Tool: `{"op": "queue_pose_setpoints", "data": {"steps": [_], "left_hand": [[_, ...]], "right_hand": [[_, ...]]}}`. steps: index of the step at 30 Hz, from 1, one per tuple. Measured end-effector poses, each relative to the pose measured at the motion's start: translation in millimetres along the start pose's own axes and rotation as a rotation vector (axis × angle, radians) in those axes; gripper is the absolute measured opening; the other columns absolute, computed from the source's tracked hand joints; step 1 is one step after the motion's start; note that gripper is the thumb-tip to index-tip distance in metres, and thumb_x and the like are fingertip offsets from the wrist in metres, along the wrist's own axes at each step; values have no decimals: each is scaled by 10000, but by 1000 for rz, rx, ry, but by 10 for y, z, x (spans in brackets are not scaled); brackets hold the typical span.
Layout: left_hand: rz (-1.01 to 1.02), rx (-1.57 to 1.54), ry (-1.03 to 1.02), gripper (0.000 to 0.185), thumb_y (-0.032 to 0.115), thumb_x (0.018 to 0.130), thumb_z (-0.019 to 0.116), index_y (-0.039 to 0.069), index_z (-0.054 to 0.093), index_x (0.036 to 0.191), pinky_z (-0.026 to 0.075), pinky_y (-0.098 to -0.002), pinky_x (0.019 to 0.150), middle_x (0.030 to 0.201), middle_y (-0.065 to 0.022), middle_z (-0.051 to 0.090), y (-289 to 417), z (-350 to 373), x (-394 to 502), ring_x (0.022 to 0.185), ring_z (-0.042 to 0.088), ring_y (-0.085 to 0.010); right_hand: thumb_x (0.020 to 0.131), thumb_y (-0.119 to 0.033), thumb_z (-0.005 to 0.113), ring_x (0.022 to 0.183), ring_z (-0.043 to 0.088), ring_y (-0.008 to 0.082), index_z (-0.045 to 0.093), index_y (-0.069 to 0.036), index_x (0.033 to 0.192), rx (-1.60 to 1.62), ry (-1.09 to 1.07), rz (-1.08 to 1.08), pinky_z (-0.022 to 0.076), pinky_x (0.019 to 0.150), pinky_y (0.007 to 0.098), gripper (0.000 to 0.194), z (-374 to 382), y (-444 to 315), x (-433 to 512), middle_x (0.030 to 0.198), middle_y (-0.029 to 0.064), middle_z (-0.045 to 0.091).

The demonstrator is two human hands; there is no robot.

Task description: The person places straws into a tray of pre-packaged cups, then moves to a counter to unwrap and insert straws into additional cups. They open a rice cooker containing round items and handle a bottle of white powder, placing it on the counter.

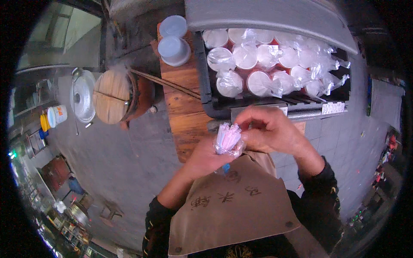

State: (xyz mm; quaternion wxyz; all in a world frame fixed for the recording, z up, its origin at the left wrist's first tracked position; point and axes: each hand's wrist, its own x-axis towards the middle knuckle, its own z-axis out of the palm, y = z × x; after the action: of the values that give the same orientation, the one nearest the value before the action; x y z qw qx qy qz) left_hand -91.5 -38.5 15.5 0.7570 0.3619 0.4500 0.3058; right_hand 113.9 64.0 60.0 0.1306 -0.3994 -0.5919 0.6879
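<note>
My left hand [204,157] is wrapped around a bundle of drinking straws [228,138] in a clear plastic bag. The straws' ends, pinkish and whitish, stick up out of the bag's mouth. Beside them is my right hand [269,130], with curled fingers and the thumb close to the straw tips. Whether it pinches anything is hard to see. Just beyond both hands stands a dark insulated box [208,92] with its grey lid [264,14] raised. Inside are rows of white-lidded cups [260,84], many of them in knotted clear plastic bags.
A wooden board [185,119] runs left of the box and bears round plastic tubs [174,50] and long wooden sticks [164,82]. Farther left, a lidded wooden barrel [111,96] steams beside a metal basin [84,96] with a ladle [76,72]. A white bucket [57,116] stands beyond.
</note>
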Motion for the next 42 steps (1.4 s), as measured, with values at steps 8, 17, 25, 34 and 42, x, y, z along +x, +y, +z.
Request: {"op": "queue_pose_setpoints", "data": {"steps": [8, 17, 25, 34, 42], "left_hand": [[-51, 157, -122, 245, 120, 885, 697, 47, 666, 1116, 487, -303, 870, 1035, -22, 677, -21, 197, 54, 958, 616, -121], [-70, 164, -22, 219, 139, 893, 742, 61, 644, 1072, 488, -305, 809, 975, 3, 646, -178, 272, 8, 893, 588, -117], [2, 54, 6, 173, 95, 897, 673, 46, 644, 1060, 492, -290, 835, 997, -1, 660, -355, 120, -119, 928, 597, -102], [68, 40, 36, 159, 103, 913, 703, 60, 633, 1049, 482, -273, 734, 929, 14, 620, -354, 72, -236, 842, 578, -85], [86, -8, 87, 190, 136, 912, 688, 51, 630, 1073, 489, -301, 760, 900, -16, 637, -345, 4, -324, 826, 573, -99]], "right_hand": [[924, 5, 668, 735, 580, 58, 664, -6, 993, 272, 201, -51, 468, 616, 223, 71, 98, 323, -327, 875, 24, 638], [966, -34, 624, 622, 574, 66, 638, -27, 988, 214, 889, -432, 433, 543, 201, 28, -563, 55, -507, 822, 58, 686], [992, -18, 595, 679, 574, 72, 619, 4, 1049, -186, 759, -451, 414, 583, 201, 65, -405, 37, -281, 913, 79, 686], [987, -19, 618, 680, 585, 59, 631, -1, 1043, -313, 905, -470, 451, 585, 197, 60, -332, 108, -9, 893, 46, 674], [997, -73, 619, 655, 595, 74, 641, -10, 1049, -155, 821, -393, 424, 544, 202, 84, -306, 149, 189, 886, 52, 689]]}}
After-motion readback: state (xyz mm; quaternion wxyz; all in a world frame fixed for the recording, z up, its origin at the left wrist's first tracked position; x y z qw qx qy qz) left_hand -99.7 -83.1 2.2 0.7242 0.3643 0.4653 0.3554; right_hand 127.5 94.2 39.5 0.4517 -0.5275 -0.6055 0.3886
